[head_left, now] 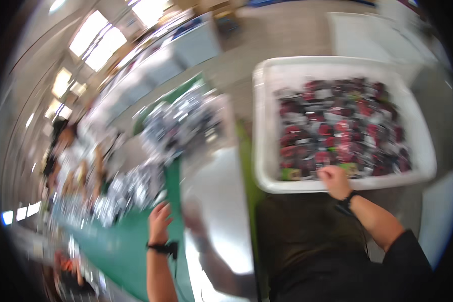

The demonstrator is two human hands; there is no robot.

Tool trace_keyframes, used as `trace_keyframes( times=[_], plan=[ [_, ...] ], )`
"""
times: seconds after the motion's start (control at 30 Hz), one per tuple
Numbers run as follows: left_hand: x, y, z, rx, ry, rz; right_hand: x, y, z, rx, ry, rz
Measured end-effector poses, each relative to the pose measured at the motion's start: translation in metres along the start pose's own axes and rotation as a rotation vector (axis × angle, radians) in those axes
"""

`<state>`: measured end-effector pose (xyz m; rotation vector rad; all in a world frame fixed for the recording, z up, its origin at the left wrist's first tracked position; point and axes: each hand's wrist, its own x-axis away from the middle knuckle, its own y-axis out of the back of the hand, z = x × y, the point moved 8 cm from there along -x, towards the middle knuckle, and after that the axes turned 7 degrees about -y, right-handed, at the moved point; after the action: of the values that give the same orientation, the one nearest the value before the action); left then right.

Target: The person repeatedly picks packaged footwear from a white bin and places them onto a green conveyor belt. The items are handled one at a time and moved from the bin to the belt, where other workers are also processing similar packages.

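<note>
My right hand is over the near rim of a large white tub, its fingers curled closed. What they hold, if anything, is hidden. Many small dark red packages in clear wrapping fill the tub, a few with green patches. Over the border between a green table and a shiny steel surface is my left hand. Its fingers look bent but are smeared by motion. A small pale thing shows by its fingertips; whether they touch it I cannot tell. Each wrist wears a black band.
Heaps of shiny clear and silvery packages lie on the green table, beyond and left of my left hand. People work along its far left side. Another person is at the lower left. White bins stand farther back.
</note>
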<state>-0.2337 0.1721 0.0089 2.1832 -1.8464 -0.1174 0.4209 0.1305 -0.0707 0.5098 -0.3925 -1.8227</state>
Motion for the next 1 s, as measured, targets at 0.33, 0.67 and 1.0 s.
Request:
trace_keyframes(
  times=[0.33, 0.67, 1.0],
  plan=[
    [-0.142, 0.064, 0.001, -0.979, -0.266, -0.366, 0.006, -0.004, -0.003, 0.097, -0.023, -0.029],
    [-0.199, -0.189, -0.049, -1.023, -0.427, -0.001, 0.009, -0.012, -0.004, 0.221, 0.023, -0.002],
    [-0.129, -0.189, -0.035, -0.996, -0.474, 0.097, 0.009, -0.014, 0.001, 0.241, 0.120, -0.019]
  ],
)
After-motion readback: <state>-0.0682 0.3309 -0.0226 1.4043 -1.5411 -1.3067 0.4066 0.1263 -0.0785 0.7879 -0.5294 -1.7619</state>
